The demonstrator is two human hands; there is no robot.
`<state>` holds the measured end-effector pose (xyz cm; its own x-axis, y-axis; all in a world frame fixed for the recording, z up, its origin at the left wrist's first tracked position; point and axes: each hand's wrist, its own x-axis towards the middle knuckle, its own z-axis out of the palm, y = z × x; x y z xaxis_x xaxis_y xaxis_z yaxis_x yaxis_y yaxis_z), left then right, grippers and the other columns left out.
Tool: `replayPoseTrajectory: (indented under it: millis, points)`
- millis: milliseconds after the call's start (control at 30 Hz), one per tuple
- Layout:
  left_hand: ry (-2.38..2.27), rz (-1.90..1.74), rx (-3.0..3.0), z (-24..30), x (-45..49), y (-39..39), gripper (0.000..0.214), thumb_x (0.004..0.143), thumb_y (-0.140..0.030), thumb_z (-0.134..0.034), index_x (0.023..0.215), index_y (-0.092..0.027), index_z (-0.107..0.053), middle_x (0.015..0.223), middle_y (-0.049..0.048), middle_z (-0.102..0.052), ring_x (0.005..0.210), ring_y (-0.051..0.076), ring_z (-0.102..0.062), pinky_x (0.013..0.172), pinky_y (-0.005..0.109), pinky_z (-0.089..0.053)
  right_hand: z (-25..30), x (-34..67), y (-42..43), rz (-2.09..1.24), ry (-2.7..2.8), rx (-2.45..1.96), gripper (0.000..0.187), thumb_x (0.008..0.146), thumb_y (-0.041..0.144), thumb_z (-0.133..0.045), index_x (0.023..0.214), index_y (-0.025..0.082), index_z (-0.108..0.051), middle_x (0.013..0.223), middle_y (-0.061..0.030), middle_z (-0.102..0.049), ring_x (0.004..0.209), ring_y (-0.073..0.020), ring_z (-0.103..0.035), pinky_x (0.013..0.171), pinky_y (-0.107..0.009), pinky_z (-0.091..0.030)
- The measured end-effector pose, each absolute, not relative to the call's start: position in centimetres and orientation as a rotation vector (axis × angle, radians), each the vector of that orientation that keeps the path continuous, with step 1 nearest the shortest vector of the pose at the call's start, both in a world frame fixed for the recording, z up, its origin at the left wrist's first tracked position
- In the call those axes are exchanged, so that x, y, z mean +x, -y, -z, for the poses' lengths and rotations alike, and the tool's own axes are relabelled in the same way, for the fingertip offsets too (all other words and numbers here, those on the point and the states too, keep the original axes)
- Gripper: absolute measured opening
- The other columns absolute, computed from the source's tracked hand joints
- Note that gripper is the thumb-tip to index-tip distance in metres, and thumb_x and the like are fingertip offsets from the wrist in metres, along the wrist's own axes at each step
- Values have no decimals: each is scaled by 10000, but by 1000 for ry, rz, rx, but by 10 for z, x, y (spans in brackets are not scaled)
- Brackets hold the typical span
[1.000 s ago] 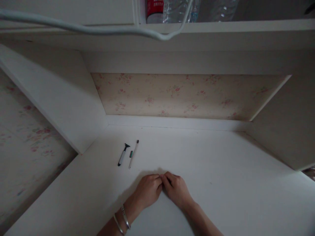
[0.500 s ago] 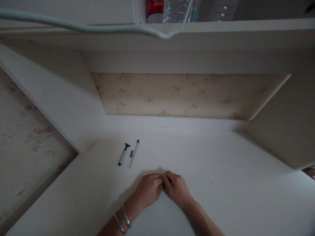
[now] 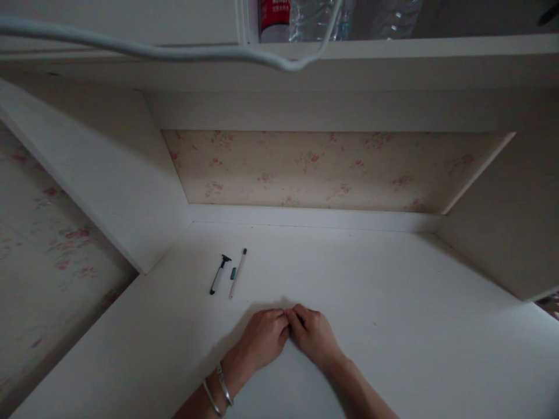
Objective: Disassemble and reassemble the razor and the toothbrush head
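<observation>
My left hand (image 3: 265, 336) and my right hand (image 3: 313, 333) rest on the white desk (image 3: 406, 326), touching each other at the fingertips. Both are closed with the fingers curled under; whether anything is between them is hidden. Two silver bangles (image 3: 223, 384) circle my left wrist. Beyond my left hand lies a razor (image 3: 219, 276) with a white and black handle, its head pointing away from me. Just right of it is a small dark green piece (image 3: 233, 273), perhaps a razor cartridge. A toothbrush (image 3: 238, 273) with a pale handle and dark bristles lies beside that.
A white side panel (image 3: 109, 186) stands at the left, another panel (image 3: 502, 221) at the right. Overhead runs a shelf (image 3: 393, 49) with clear plastic bottles (image 3: 310, 22) and a red label (image 3: 275, 11). A pale cable (image 3: 174, 52) hangs across the top.
</observation>
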<state>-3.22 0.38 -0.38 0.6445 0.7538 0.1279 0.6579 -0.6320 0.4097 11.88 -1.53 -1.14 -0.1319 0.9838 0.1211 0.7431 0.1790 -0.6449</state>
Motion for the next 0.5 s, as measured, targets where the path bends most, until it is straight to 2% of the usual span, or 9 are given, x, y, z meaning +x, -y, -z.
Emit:
replayPoseTrajectory:
  millis: [500]
  points:
    - [-1143, -409, 2540, 6, -32, -4, 247, 850, -114, -435, 898, -179, -669, 879, 55, -695, 826, 176, -638, 783, 284, -488, 15, 119, 14, -579, 1940, -1607, 370, 962, 365, -336, 718, 213, -570, 662, -10, -644, 614, -136, -605, 575, -212, -351]
